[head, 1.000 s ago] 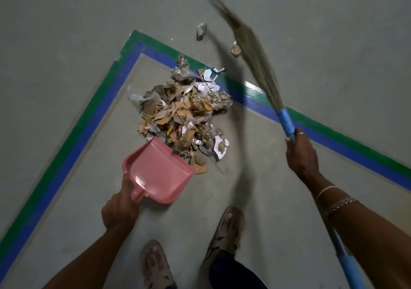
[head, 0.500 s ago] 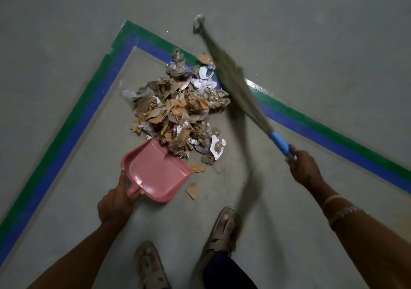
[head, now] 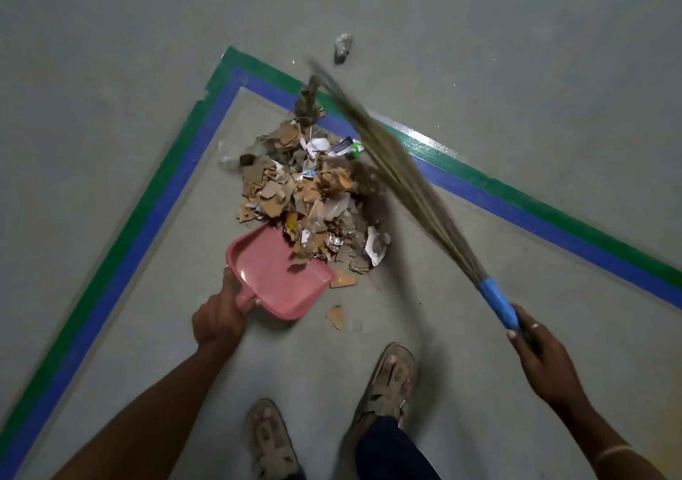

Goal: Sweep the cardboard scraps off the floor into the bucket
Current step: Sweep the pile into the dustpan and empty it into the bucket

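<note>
A heap of brown cardboard scraps (head: pixel 306 199) mixed with paper and foil lies on the grey floor inside a taped corner. My left hand (head: pixel 219 317) grips the handle of a pink dustpan (head: pixel 276 273), whose open lip touches the heap's near edge, with a few scraps on it. My right hand (head: pixel 538 354) grips the blue-wrapped handle of a grass broom (head: pixel 398 173); its blurred bristles lie against the heap's right and far side. Two loose cardboard pieces (head: pixel 337 317) lie just right of the dustpan. A crumpled grey scrap (head: pixel 343 48) sits apart beyond the tape. No bucket is in view.
Green and blue floor tape (head: pixel 155 199) forms a corner around the heap. My two sandalled feet (head: pixel 387 383) stand just behind the dustpan. Bare grey floor surrounds everything.
The broom swung in from the far right onto the heap, pushing scraps toward the dustpan. The heap now overlaps the dustpan lip, and two pieces slid out to its right.
</note>
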Available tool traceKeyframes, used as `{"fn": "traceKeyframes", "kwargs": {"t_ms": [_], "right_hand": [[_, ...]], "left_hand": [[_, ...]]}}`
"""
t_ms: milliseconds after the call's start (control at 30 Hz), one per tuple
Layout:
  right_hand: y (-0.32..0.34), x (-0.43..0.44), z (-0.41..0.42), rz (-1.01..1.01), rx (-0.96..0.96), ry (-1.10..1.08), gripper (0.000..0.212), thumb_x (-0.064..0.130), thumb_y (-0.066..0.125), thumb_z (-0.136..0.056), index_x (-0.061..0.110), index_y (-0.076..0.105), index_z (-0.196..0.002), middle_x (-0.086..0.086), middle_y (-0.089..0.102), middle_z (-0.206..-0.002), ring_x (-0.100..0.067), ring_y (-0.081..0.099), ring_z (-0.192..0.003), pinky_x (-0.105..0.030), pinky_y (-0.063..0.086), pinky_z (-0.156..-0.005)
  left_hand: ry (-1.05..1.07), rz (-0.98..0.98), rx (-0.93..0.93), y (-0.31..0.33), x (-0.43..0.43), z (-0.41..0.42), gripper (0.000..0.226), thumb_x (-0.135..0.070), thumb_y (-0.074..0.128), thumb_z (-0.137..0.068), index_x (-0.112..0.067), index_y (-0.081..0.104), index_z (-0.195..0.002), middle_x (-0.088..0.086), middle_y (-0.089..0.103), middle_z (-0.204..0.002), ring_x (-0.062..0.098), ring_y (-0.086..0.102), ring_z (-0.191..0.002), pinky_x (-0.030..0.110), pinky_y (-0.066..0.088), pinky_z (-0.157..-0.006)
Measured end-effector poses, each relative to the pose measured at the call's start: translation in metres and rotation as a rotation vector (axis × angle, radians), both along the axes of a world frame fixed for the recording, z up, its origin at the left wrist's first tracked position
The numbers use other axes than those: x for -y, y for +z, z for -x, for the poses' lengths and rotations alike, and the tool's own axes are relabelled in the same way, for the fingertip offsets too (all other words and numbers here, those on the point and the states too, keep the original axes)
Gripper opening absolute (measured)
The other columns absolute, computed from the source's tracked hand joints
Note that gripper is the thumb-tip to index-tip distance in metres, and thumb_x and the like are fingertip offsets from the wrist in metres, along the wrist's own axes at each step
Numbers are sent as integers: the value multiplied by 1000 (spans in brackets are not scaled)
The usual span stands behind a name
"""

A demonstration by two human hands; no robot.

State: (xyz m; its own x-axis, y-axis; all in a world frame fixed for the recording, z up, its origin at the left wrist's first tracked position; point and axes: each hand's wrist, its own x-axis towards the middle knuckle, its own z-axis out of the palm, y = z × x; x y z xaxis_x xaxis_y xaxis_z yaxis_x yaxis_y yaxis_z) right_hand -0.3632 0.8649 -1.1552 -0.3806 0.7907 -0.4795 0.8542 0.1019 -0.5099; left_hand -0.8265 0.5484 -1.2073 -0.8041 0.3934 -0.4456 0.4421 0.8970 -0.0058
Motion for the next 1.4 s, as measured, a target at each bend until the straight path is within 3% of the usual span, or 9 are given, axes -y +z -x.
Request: {"fn": "traceKeyframes", "kwargs": {"t_ms": [200,467,567,667,800,933,1100,1233,1400], "right_hand": [[-50,-31,33,70,100,117,57,23,66,-95,29,48,-148,-4,65,-126,-26,61,-115,-41,49,-93],[-46,19,23,227,46,314,59,15,71,-92,35,50,-143,6,66,-102,-6,61,-87,-20,45,-72],[-37,46,9,263,31,354,62,14,71,-91,36,49,-145,15,66,-105,0,63,-94,-21,50,-80],[-26,73,-1,296,6,333,62,12,72,-91,34,50,-144,17,67,-116,6,62,-103,-11,46,-85],[-7,99,0,304,-4,216,59,12,72,-91,37,54,-141,12,71,-104,-1,66,-94,-19,49,-81],[15,112,4,288,-25,113,55,11,73,-90,44,58,-132,26,70,-109,7,65,-99,-6,45,-81],[39,113,13,240,-28,82,52,10,73,-90,43,58,-128,32,68,-102,0,67,-86,-12,47,-68],[66,113,16,219,-24,89,54,11,73,-89,43,58,-129,41,63,-108,6,66,-91,-9,47,-72],[115,117,19,169,-25,84,52,14,74,-88,43,62,-130,22,73,-96,3,66,-87,-13,47,-71]], "left_hand": [[-12,-14,47,-12,7,2,93,-71,55,-86,-21,22,-157,17,68,-86,31,63,-68,36,48,-61],[14,-23,16,-20,10,4,112,-95,24,-71,-22,23,-156,10,66,-85,31,65,-71,36,50,-64],[-11,-4,32,-18,10,5,104,-88,38,-78,-22,23,-157,14,68,-90,33,65,-76,36,48,-67],[-1,61,72,-16,7,7,96,-76,50,-84,-23,20,-158,18,68,-103,34,66,-87,37,48,-74],[9,31,65,-16,6,6,94,-75,50,-85,-24,18,-157,17,68,-106,34,66,-89,37,49,-75],[44,-22,72,-13,2,6,92,-75,51,-84,-26,21,-156,17,68,-107,35,65,-91,38,49,-74],[69,-55,72,3,-9,10,92,-75,53,-84,-24,24,-155,18,67,-109,36,65,-92,39,49,-75],[74,-73,75,33,-9,11,91,-76,52,-84,-25,23,-155,17,67,-107,36,65,-90,38,49,-74],[122,-118,68,95,-3,11,91,-74,53,-84,-24,25,-155,19,67,-107,37,65,-93,40,49,-76]]}}
